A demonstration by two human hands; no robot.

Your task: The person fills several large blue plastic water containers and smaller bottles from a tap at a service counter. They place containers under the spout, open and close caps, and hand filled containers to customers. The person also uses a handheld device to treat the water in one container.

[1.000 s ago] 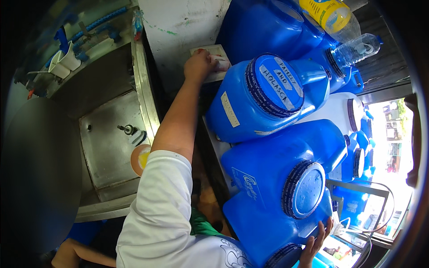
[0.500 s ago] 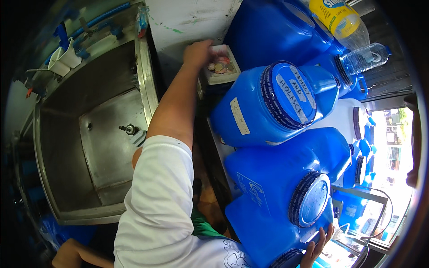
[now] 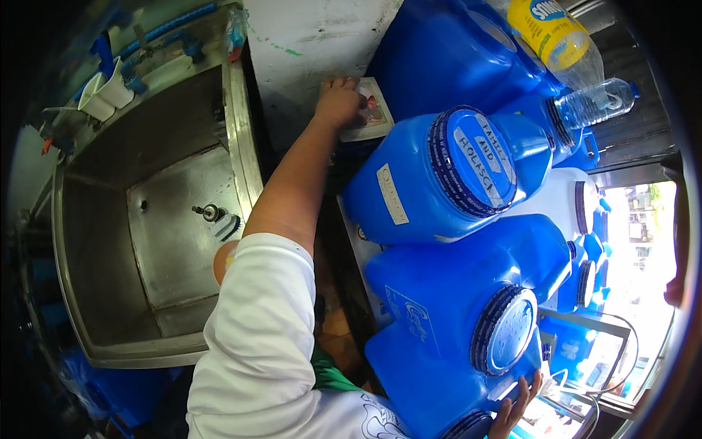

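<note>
My left hand (image 3: 342,102) lies over a small pale tray (image 3: 376,134) with coins and reddish papers (image 3: 371,102) in it. Its fingers bend down inside, and their tips are hidden, so whatever they grip does not show. At the lower right, my right hand (image 3: 516,407) rests with stretched, slightly spread fingers against the side of a blue water jug (image 3: 431,358). That jug has a round blue cap (image 3: 508,329) with a dark ring and lies with its cap toward the right. Another blue jug (image 3: 395,168), labelled on its cap, lies beyond it, beside the tray.
A steel sink (image 3: 183,219) with a fitting (image 3: 212,213) inside fills the left. White cups (image 3: 99,99) hang behind it. More blue containers (image 3: 439,44), a yellow-labelled bottle (image 3: 556,33) and a clear bottle (image 3: 596,99) crowd the far right. Cables (image 3: 632,344) loop near a bright opening.
My left hand has moved from the tray's left edge to over its inside, covering the coins. My right hand stays against the jug. A bare arm at the lower left has gone from view.
</note>
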